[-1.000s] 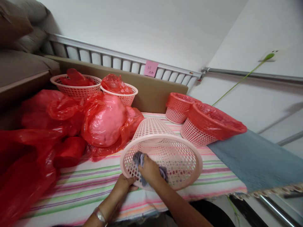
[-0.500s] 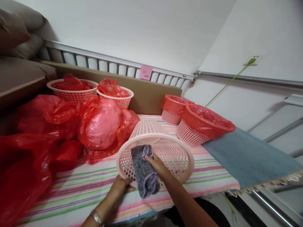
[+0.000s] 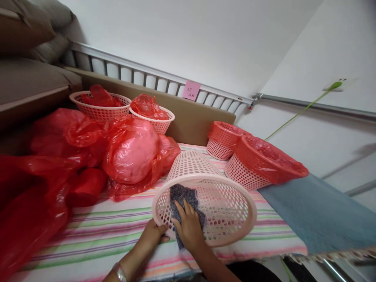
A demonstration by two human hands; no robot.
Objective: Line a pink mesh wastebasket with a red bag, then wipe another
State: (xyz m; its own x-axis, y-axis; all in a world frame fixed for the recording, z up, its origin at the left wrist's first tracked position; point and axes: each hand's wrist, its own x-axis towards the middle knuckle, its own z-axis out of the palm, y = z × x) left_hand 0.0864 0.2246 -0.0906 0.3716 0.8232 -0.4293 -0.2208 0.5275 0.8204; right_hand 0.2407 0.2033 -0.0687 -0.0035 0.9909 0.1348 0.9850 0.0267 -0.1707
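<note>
A pale pink plastic mesh basket lies on its side on the striped cloth, its wide mouth facing me. My left hand is closed on the lower left of its rim, and a metal band circles that wrist. Just inside the mouth is a dark grey, speckled knitted cloth with some lilac at its edge. On top of it lies my right hand, fingers stretched out and spread. Part of the cloth is hidden under that hand, and its lower end overlaps the rim.
Left are bulging red plastic bags. Behind them stand two baskets with red plastic inside. Two red-lined baskets stand at right, near the blue cloth. A brown board and white railing run along the back.
The grey cloth went from a folded bundle gripped at the basket's mouth to lying looser inside it. My right hand's fingers have spread over it. My left hand keeps the rim.
</note>
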